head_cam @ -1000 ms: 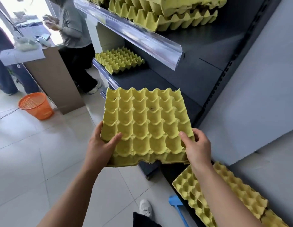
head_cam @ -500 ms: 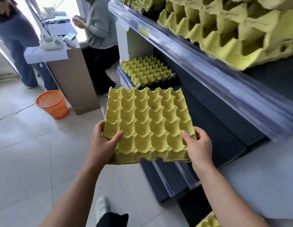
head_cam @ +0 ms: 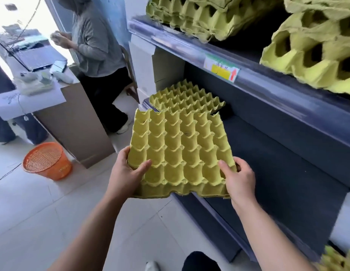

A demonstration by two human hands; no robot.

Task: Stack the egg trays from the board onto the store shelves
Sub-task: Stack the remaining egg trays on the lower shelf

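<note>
I hold a yellow-green egg tray (head_cam: 180,151) level in front of me, over the front edge of the dark middle shelf (head_cam: 268,159). My left hand (head_cam: 127,173) grips its near left corner, thumb on top. Its near right corner is gripped by my right hand (head_cam: 238,178) the same way. Beyond it, another egg tray (head_cam: 187,98) lies at the far end of that shelf. Stacks of egg trays (head_cam: 199,18) sit on the upper shelf, one stack (head_cam: 311,53) close at the right.
A person in grey (head_cam: 96,42) stands behind a cardboard counter (head_cam: 72,122) at the left. An orange basket (head_cam: 46,161) is on the tiled floor. More egg trays (head_cam: 338,261) show at the bottom right. A price label (head_cam: 222,70) is on the upper shelf rail.
I have stepped closer to the shelves with the tray. It has moved right and forward, and now hangs over the middle shelf's front edge. Both hands keep their grip.
</note>
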